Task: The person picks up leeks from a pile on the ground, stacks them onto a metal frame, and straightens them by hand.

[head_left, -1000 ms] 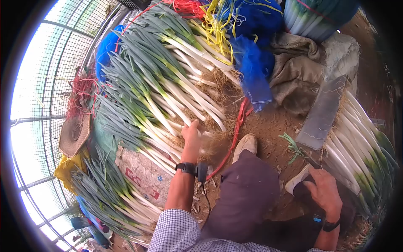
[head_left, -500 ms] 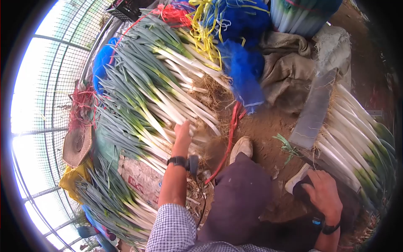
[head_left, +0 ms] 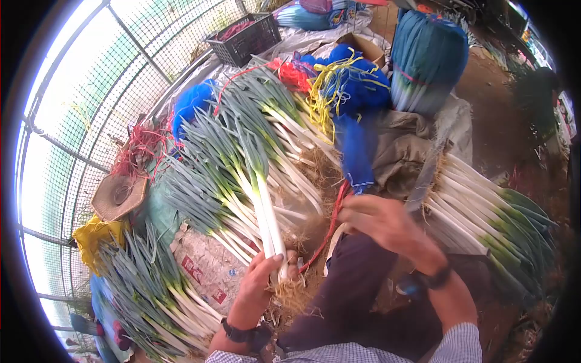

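Note:
My left hand (head_left: pixel 266 279) is closed around the white lower ends of a few long, leek-like green onions (head_left: pixel 263 202). Their green tops point up and away, and brown roots hang below my fingers. My right hand (head_left: pixel 384 228) is raised over my thigh, blurred by motion; whether its fingers hold anything is unclear. Beyond my left hand lies a large pile of loose green onions (head_left: pixel 206 169), roots toward me. At the right, a row of green onions (head_left: pixel 469 202) lies with its roots beside a grey board (head_left: pixel 419 192).
A red strap (head_left: pixel 330 233) lies between the pile and my leg. Blue netting (head_left: pixel 358 151), yellow ties (head_left: pixel 327 91) and brown sacking (head_left: pixel 402 142) are farther off. A tied bundle (head_left: pixel 426 60) stands behind them. A black crate (head_left: pixel 245 42) and straw hat (head_left: pixel 118 196) sit along the mesh wall.
My left hand has drawn green onions from the pile toward me. My right hand has risen from low right toward the middle. The view has tilted up.

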Action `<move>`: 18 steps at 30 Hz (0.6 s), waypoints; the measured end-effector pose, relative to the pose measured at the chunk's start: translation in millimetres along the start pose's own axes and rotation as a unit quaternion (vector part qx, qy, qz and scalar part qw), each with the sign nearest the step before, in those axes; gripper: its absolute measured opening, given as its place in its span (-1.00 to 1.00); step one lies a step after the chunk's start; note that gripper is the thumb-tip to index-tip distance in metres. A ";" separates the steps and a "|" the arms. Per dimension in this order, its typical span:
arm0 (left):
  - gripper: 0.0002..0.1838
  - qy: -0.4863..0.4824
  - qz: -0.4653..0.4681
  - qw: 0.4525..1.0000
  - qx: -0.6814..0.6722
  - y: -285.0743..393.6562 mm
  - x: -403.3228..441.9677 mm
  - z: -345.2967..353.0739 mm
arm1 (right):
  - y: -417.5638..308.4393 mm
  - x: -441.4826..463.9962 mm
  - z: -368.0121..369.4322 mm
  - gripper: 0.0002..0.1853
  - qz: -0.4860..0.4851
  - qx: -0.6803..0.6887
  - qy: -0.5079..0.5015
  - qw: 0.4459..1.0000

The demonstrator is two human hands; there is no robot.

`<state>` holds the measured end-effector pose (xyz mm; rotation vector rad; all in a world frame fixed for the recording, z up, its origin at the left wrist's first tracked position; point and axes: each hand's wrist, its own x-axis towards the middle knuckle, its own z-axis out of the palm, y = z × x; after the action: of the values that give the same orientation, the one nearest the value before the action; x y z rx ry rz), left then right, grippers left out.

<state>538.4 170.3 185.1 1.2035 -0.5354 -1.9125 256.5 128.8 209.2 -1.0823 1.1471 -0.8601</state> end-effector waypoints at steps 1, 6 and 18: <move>-0.63 0.001 -0.003 1.000 -0.002 3.5 -22.4 3.9 | 18.9 23.5 15.6 -0.59 -0.050 -0.068 -0.037 0.996; -0.57 0.012 -0.017 0.994 0.103 -12.9 -133.4 -16.3 | 102.9 86.9 108.9 -0.25 -0.058 0.134 -0.205 0.968; -0.64 -0.150 -0.022 0.960 0.235 -28.9 -187.1 11.8 | -17.0 56.7 81.5 -0.67 -0.199 0.423 0.009 0.884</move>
<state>559.5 337.0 273.2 1.2194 -1.1874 -2.0868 348.5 88.4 214.9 -0.5618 0.4395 -1.5117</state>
